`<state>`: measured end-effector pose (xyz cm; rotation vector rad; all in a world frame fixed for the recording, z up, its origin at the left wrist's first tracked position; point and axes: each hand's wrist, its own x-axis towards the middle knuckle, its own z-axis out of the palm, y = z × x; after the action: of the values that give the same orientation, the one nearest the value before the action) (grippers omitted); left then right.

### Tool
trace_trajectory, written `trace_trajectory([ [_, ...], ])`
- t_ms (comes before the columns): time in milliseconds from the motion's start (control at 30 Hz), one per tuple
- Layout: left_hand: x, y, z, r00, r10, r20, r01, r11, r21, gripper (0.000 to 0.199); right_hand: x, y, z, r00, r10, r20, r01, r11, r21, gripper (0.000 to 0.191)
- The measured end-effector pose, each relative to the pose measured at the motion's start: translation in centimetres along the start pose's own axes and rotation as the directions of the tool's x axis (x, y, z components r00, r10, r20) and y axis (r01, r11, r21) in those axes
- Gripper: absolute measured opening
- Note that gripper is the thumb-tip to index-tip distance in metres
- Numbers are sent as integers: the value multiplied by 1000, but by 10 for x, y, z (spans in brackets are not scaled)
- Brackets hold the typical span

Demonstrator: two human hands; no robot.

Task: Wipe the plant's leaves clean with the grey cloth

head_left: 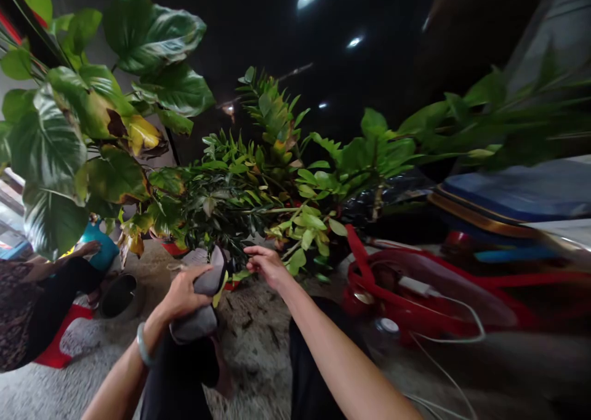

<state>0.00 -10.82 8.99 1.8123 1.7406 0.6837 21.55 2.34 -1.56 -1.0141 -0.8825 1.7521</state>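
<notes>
My left hand [187, 294] is wrapped round a grey, soft-looking fabric piece [212, 279], its thumb and fingers pressing on it. This piece has a dark edge and a yellow-green strip [220, 289] on its right side; its exact kind does not show. To the right, apart from the piece, my right hand [268, 266] hovers in front of the plants with the fingers bent together and the index finger pointing left. Whatever its fingertips hold, if anything, is too small to make out. Both hands are above my knees.
Potted leafy plants [277, 180] spread ahead, with large leaves [138, 38] at left. On the right are a red bag [425, 284] and a white cable [480, 327]. At left, a person [60, 290] sits on a red stool [64, 340] near a dark bucket [119, 295].
</notes>
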Motion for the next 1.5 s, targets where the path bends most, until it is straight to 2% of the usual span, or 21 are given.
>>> trace_trajectory([
  [100, -4, 20, -32, 987, 40, -155, -55, 994, -97, 67, 2, 1, -1, 1000, -24, 0, 24, 1000, 16, 29],
  [200, 27, 41, -71, 885, 80, -459, -117, 992, -51, 68, 1, 3, -1, 999, -45, 20, 45, 998, 36, 32],
  [267, 51, 46, -77, 821, 100, -562, -108, 994, 19, 69, 0, 4, 1, 999, -40, 27, 39, 998, 43, 33],
  [333, 63, 41, -60, 858, 101, -504, -67, 994, 86, 70, -2, 4, 2, 999, -22, 38, 21, 999, 36, 35],
  [433, 45, 26, -17, 992, 62, -110, -44, 987, 156, 69, -3, 2, 4, 999, 12, 41, -12, 1000, -4, 35],
  [467, 32, 22, -7, 998, 47, 34, -51, 989, 135, 69, -3, 1, 3, 999, 17, 30, -17, 1000, -21, 34],
  [533, 6, 18, -2, 984, 50, 168, -61, 996, 61, 66, -1, 0, 1, 1000, 22, 7, -21, 999, -46, 30],
  [600, -8, 22, -19, 994, 62, 94, -60, 998, -19, 65, 0, -1, -1, 1000, 20, -13, -21, 998, -56, 26],
  [667, -3, 30, -49, 985, 72, -154, -83, 995, -63, 66, 1, -1, -3, 1000, 6, -22, -7, 999, -49, 24],
  [733, 18, 38, -75, 902, 85, -424, -119, 991, -54, 67, 1, 0, -3, 1000, -20, -18, 19, 999, -33, 25],
  [800, 41, 41, -82, 815, 98, -572, -133, 991, -20, 68, 0, 1, -1, 999, -44, 2, 44, 999, -6, 27],
  [867, 54, 39, -66, 838, 105, -535, -112, 994, 19, 69, 0, 1, 1, 998, -55, 11, 55, 998, 18, 29],
  [967, 42, 28, -19, 979, 101, -175, -84, 991, 101, 69, -1, 0, 4, 999, -39, -5, 39, 999, 27, 27],
  [1033, 23, 23, 2, 994, 101, 45, -104, 991, 85, 67, -1, -1, 5, 1000, -17, -14, 17, 1000, 11, 25],
  [1067, 14, 23, 4, 990, 106, 89, -111, 992, 53, 66, -1, -2, 4, 1000, -5, -15, 5, 1000, 3, 24],
  [1133, 5, 29, -7, 993, 114, 24, -113, 993, -25, 66, -2, -3, 3, 999, 21, -37, -22, 1000, -9, 22],
  [1200, 12, 41, -34, 977, 112, -181, -127, 989, -72, 67, -3, -4, 3, 996, 46, -77, -47, 999, -19, 20],
  [1333, 60, 67, -74, 831, 179, -527, -211, 977, -2, 68, -5, -6, 3, 993, 43, -112, -48, 998, -48, 21],
  [1400, 82, 72, -67, 813, 224, -537, -233, 971, 52, 69, -5, -6, 4, 992, 35, -123, -41, 998, -50, 21],
  [1433, 88, 71, -57, 844, 238, -481, -224, 971, 88, 69, -5, -6, 5, 991, 35, -130, -41, 998, -47, 20],
  [1500, 88, 66, -32, 944, 236, -230, -196, 963, 184, 70, -4, -4, 6, 991, 33, -131, -39, 998, -46, 19],
])
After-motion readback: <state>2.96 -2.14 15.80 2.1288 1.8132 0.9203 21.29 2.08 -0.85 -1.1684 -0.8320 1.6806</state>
